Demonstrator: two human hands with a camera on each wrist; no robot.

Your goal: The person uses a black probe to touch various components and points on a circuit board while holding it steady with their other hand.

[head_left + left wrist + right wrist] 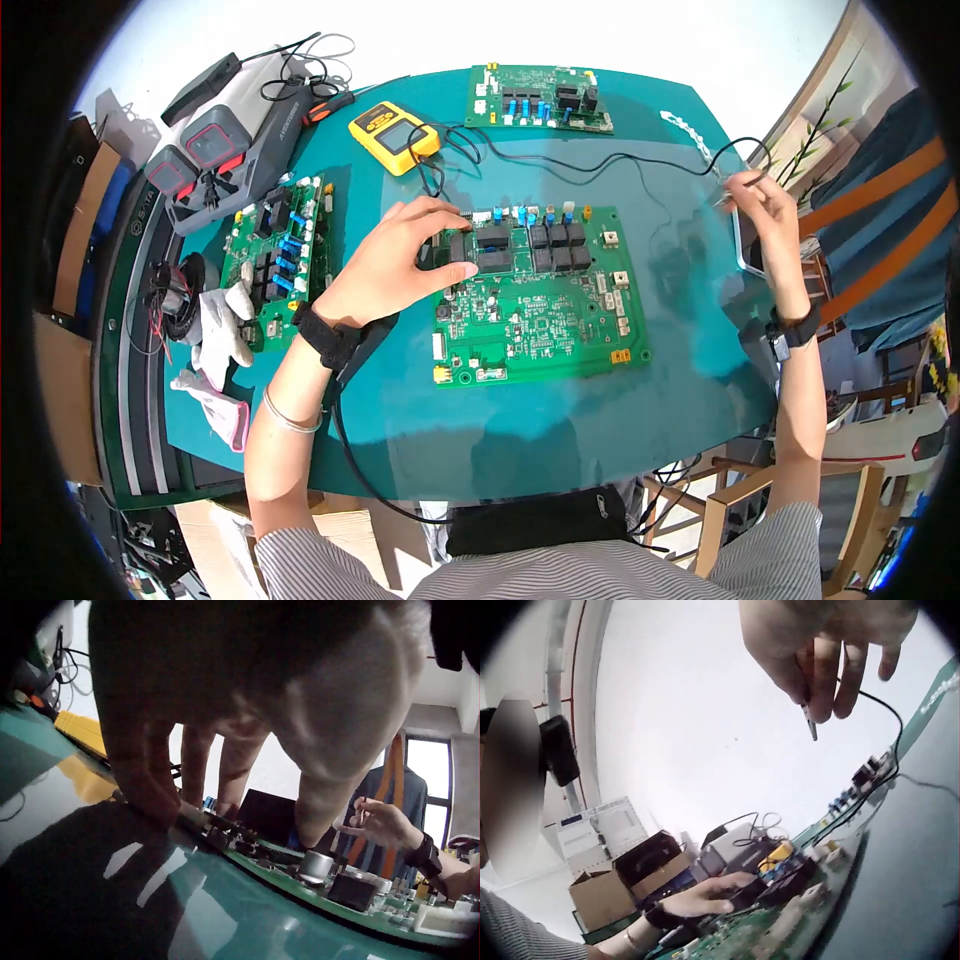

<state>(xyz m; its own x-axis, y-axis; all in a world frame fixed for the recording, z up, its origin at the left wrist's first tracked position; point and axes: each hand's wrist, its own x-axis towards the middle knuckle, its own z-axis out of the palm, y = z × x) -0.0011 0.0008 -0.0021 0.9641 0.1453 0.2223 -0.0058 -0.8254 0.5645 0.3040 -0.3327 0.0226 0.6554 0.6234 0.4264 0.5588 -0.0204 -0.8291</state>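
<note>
Green matting (420, 435) covers the worktable. Nearest, at its middle, a large green circuit board studded with black blocks (560, 258) lies flat (530, 335). Over its upper left corner arches the left hand (400, 255), palm down, thumb and fingers apart, tips touching down; whether it grips or merely rests, I cannot tell. Well to the right, the right hand (768, 208) is raised, fingers angled downward, pinching a slim metal-tipped probe (811, 727) on a thin black cable (893, 720). Beyond lies a boxy yellow handheld meter (378, 122); farther back, a smaller green board with blue components (540, 97), then the white wall (620, 30).
</note>
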